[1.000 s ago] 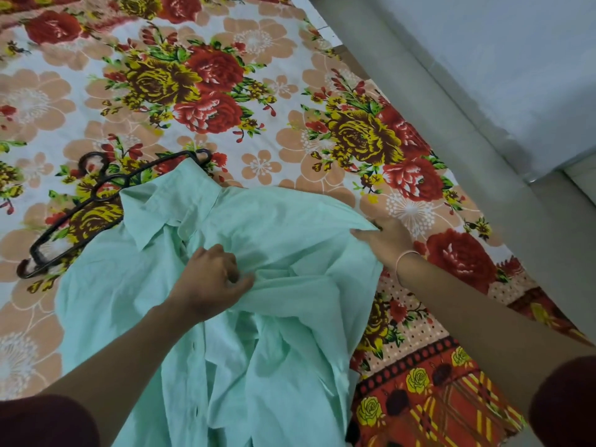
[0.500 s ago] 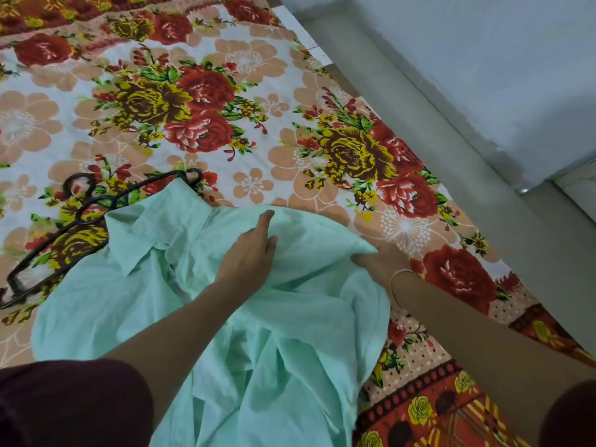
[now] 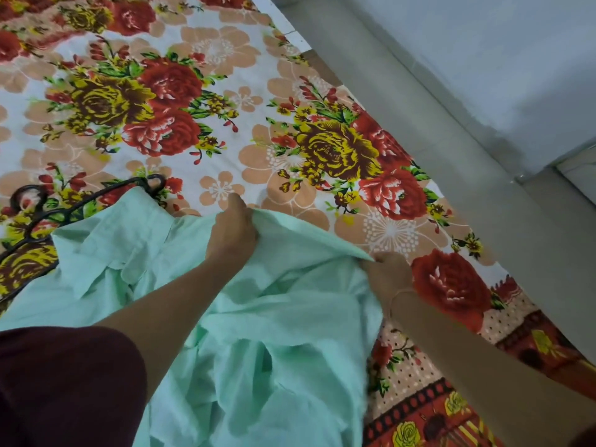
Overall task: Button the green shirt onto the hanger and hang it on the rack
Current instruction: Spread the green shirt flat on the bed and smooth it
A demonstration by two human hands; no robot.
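The pale green shirt [image 3: 277, 333] lies crumpled on the flowered bed, its collar towards the left. My left hand [image 3: 233, 232] grips the shirt's far edge near the middle and lifts it a little. My right hand [image 3: 385, 274] pinches the same edge further right, at a corner of the fabric. A black hanger [image 3: 74, 201] lies on the bed at the left, its lower part hidden under the collar. No rack is in view.
The flowered bedsheet [image 3: 225, 130] stretches away to the far left. The bed's right edge runs diagonally beside a grey floor [image 3: 435, 117] and a pale wall [image 3: 500, 43]. My dark red sleeve [image 3: 64, 388] fills the lower left.
My left hand has moved from the middle of the shirt up to its far edge and closed on it. My right hand has kept its hold on the right edge.
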